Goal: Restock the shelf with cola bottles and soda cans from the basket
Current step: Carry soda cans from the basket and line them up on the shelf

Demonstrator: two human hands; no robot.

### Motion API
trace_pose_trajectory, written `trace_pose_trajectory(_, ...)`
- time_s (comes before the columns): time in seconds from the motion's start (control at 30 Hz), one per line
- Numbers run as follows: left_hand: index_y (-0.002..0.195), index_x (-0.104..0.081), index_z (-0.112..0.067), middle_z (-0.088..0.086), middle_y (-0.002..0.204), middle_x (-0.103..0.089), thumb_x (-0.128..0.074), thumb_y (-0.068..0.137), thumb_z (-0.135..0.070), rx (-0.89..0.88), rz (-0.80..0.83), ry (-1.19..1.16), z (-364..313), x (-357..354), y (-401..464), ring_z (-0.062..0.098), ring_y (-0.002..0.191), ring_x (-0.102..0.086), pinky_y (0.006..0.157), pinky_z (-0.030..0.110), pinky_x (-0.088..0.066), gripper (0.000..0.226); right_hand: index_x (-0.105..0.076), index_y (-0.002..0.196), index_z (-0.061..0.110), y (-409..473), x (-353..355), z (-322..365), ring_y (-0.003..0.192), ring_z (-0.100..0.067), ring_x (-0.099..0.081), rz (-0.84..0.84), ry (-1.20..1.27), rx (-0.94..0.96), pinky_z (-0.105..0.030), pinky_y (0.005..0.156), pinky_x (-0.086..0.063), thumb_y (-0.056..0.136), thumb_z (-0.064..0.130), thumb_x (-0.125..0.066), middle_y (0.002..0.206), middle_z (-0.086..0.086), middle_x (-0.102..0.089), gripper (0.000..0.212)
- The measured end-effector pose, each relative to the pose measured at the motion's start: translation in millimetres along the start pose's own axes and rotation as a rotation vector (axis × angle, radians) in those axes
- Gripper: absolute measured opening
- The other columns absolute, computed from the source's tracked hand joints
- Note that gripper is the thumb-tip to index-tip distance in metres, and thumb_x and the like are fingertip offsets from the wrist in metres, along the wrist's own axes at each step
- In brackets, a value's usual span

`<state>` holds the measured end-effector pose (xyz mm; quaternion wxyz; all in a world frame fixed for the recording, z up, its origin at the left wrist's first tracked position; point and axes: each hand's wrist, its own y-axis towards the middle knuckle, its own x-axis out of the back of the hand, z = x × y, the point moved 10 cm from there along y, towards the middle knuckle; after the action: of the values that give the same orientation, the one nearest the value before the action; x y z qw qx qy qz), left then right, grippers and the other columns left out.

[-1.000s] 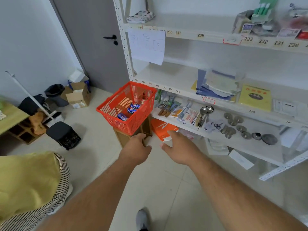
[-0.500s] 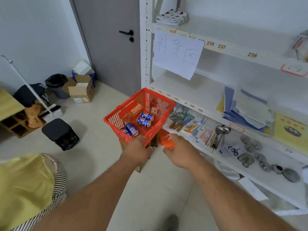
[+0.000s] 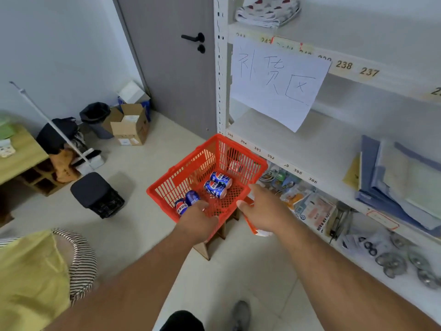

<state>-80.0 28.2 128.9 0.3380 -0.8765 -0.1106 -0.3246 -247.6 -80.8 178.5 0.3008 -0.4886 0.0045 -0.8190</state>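
A red plastic basket [image 3: 167, 181] stands on a small wooden stool [image 3: 207, 250] at the left end of the white shelf unit [image 3: 220, 91]. Several blue soda cans [image 3: 214, 189] lie on their sides inside it. A dark shape [image 3: 235, 155] shows through the far mesh; I cannot tell what it is. My left hand [image 3: 195, 222] is at the basket's near rim, fingers loosely curled over it beside a can, holding nothing. My right hand [image 3: 265, 209] hovers at the basket's right near corner, fingers apart and empty. The shelf board [image 3: 286, 144] under a handwritten paper sign [image 3: 276, 82] is bare.
The lower shelf [image 3: 310, 211] holds packets, tools and metal pieces; folders [image 3: 393, 182] lie on the middle shelf at the right. A black bin [image 3: 96, 194], a cardboard box [image 3: 130, 125], a mop [image 3: 55, 125] and a wooden table [image 3: 19, 154] stand at the left. A grey door [image 3: 171, 68] is behind.
I have come closer to the basket and the view has swung left. Both hands have moved forward from mid-air to the basket's near rim.
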Motion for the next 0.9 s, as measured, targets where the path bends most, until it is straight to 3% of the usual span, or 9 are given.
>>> trace_pose_trajectory(0.1,0.136,-0.058,-0.022,0.002,0.121,-0.068,-0.065,0.088,-0.041,0.054,0.021,-0.035,6.9,0.2,26.0,0.022,0.104,-0.069,0.084,0.032,-0.059,0.052,-0.057,0.123,0.031,30.4,-3.4,0.4,0.11,-0.023,-0.067,0.023,-0.016,-0.004,-0.046,0.094,-0.056,0.094,0.053,-0.061,0.121,0.004,-0.069,0.037)
trace_pose_trajectory(0.2,0.11,-0.052,-0.026,-0.007,0.091,-0.063,-0.064,0.097,-0.032,0.078,0.034,-0.07,11.3,4.6,55.6,0.012,0.079,-0.064,0.072,0.029,-0.055,0.018,-0.056,0.125,0.03,59.8,-11.8,1.6,0.11,-0.022,-0.067,0.061,-0.045,-0.017,-0.045,0.093,-0.057,0.095,0.053,-0.061,0.121,0.004,-0.069,0.038)
trace_pose_trajectory(0.33,0.091,-0.042,-0.031,-0.015,0.077,-0.044,-0.062,0.103,-0.029,0.076,0.059,-0.142,14.2,16.8,95.7,0.0,0.063,-0.047,0.055,0.016,-0.041,0.023,-0.055,0.126,0.028,98.6,-19.9,8.6,0.111,-0.024,-0.067,0.081,-0.09,-0.063,-0.047,0.095,-0.057,0.095,0.054,-0.061,0.121,0.003,-0.067,0.041)
trace_pose_trajectory(0.43,0.102,-0.044,-0.024,-0.016,0.078,-0.044,-0.063,0.103,-0.027,0.079,0.062,-0.203,26.6,26.8,134.0,0.004,0.065,-0.055,0.057,0.023,-0.045,0.019,-0.056,0.123,0.029,127.8,-29.8,20.6,0.108,-0.022,-0.068,0.107,-0.106,-0.083,-0.044,0.093,-0.057,0.096,0.052,-0.062,0.117,0.004,-0.069,0.036)
trace_pose_trajectory(0.53,0.107,-0.058,-0.012,-0.011,0.081,-0.059,-0.066,0.1,-0.029,0.097,0.078,-0.248,40.0,28.6,169.3,0.009,0.068,-0.063,0.062,0.027,-0.051,0.02,-0.055,0.127,0.026,157.4,-46.1,25.0,0.112,-0.023,-0.067,0.147,-0.14,-0.101,-0.039,0.091,-0.054,0.097,0.05,-0.062,0.121,0.002,-0.067,0.039)
trace_pose_trajectory(0.63,0.118,-0.057,-0.018,-0.012,0.09,-0.059,-0.065,0.101,-0.033,0.133,0.09,-0.304,50.3,21.4,194.6,0.003,0.067,-0.052,0.06,0.021,-0.044,0.024,-0.054,0.131,0.023,179.9,-58.6,24.2,0.118,-0.025,-0.065,0.176,-0.136,-0.109,-0.04,0.097,-0.053,0.098,0.045,-0.064,0.127,-0.001,-0.066,0.041)
trace_pose_trajectory(0.73,0.143,-0.051,-0.013,-0.011,0.099,-0.052,-0.064,0.102,-0.037,0.163,0.111,-0.377,52.5,11.5,215.2,-0.001,0.067,-0.047,0.052,0.015,-0.037,0.049,-0.052,0.137,0.022,206.2,-67.4,14.8,0.125,-0.027,-0.061,0.21,-0.149,-0.137,-0.04,0.102,-0.049,0.099,0.046,-0.063,0.133,-0.004,-0.063,0.046)
trace_pose_trajectory(0.8,0.141,-0.052,-0.013,-0.014,0.091,-0.053,-0.066,0.101,-0.038,0.204,0.099,-0.406,56.5,4.5,233.2,0.003,0.071,-0.055,0.054,0.019,-0.039,0.05,-0.053,0.135,0.021,230.3,-73.6,7.0,0.126,-0.028,-0.061,0.232,-0.166,-0.139,-0.04,0.102,-0.049,0.098,0.048,-0.062,0.132,-0.004,-0.064,0.047)
trace_pose_trajectory(0.9,0.115,-0.058,-0.016,-0.009,0.085,-0.064,-0.07,0.097,-0.035,0.324,0.109,-0.469,71.1,-19.6,267.6,0.007,0.071,-0.065,0.056,0.022,-0.047,0.029,-0.055,0.138,0.019,274.6,-90.2,-6.8,0.127,-0.028,-0.062,0.286,-0.146,-0.131,-0.037,0.099,-0.046,0.098,0.045,-0.064,0.133,-0.004,-0.065,0.049)
